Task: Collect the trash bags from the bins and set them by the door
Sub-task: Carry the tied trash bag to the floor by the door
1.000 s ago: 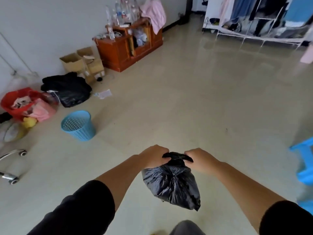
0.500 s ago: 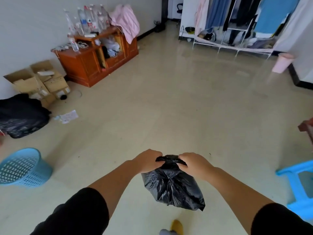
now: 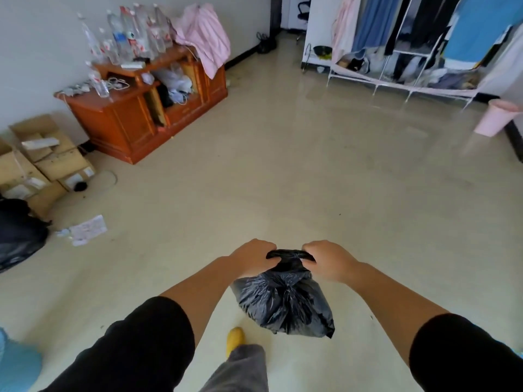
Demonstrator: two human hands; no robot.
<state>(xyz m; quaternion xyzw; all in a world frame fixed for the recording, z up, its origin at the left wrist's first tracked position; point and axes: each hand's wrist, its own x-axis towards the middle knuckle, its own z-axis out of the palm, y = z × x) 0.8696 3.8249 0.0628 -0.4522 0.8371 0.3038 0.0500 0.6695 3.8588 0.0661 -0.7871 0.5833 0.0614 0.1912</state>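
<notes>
The left hand [image 3: 252, 257] and the right hand [image 3: 328, 261] each close a tight grip on the top of the black trash bag [image 3: 285, 301], which hangs above the floor [image 3: 283, 171].

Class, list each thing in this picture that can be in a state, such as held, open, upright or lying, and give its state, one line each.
left hand: grips the bag's neck
right hand: grips the bag's neck
black trash bag: gathered shut, hanging off the floor
cardboard boxes: flaps open
pink bin: standing, tilted in view
plastic bottles: upright on the cabinet
paper: lying flat on the floor
</notes>
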